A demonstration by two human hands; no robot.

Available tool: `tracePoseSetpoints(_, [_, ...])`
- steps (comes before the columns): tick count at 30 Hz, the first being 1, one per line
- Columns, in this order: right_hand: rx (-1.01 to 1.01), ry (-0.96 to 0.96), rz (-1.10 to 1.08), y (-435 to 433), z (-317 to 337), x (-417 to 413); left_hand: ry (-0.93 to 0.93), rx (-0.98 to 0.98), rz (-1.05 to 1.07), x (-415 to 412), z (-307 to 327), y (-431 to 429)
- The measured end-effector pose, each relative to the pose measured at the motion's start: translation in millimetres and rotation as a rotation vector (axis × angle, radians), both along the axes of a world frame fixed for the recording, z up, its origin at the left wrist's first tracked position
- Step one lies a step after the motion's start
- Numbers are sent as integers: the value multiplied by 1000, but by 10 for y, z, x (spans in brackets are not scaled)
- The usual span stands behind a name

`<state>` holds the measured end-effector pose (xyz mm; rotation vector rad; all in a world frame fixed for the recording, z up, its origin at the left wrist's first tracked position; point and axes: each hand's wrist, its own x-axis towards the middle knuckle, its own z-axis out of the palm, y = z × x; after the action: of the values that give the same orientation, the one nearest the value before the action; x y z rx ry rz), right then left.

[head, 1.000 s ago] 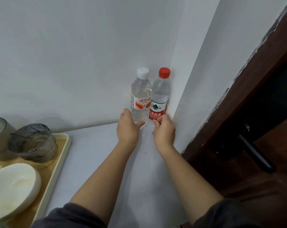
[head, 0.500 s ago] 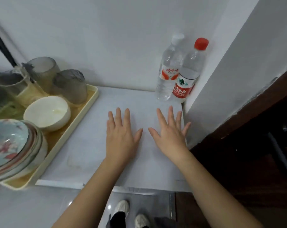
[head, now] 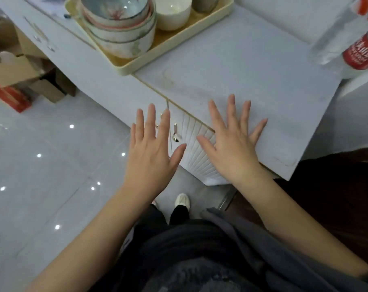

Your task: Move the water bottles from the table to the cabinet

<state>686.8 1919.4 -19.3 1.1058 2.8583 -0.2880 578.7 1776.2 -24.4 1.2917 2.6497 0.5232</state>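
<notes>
Two clear plastic water bottles (head: 334, 39), blurred, standing together at far right corner of white cabinet top (head: 242, 70), partly cut off by frame edge. Left hand (head: 151, 152), right hand (head: 233, 148): both empty, fingers spreading flat, hovering at cabinet front edge, well apart from bottles. Change: hands, gripping bottles one second ago, now withdrawing. Judgement: bottles delivered, task appearing finished. Cream rectangular tray (head: 178, 49) sitting left, holding bowls.

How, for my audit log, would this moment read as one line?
left hand open, holds nothing | right hand open, holds nothing | water bottles standing on cabinet top, far right corner | tray of bowls at left
</notes>
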Motion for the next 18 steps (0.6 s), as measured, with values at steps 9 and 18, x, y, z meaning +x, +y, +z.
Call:
tracePoseSetpoints(9, [75,-190,471,-808,-286,-251,-164,-190,263,224,-425,-1128])
tracePoseSetpoints(18, [-68,-466,878,-2188,-768,-830,-413,-334,597,311,-815,-2537])
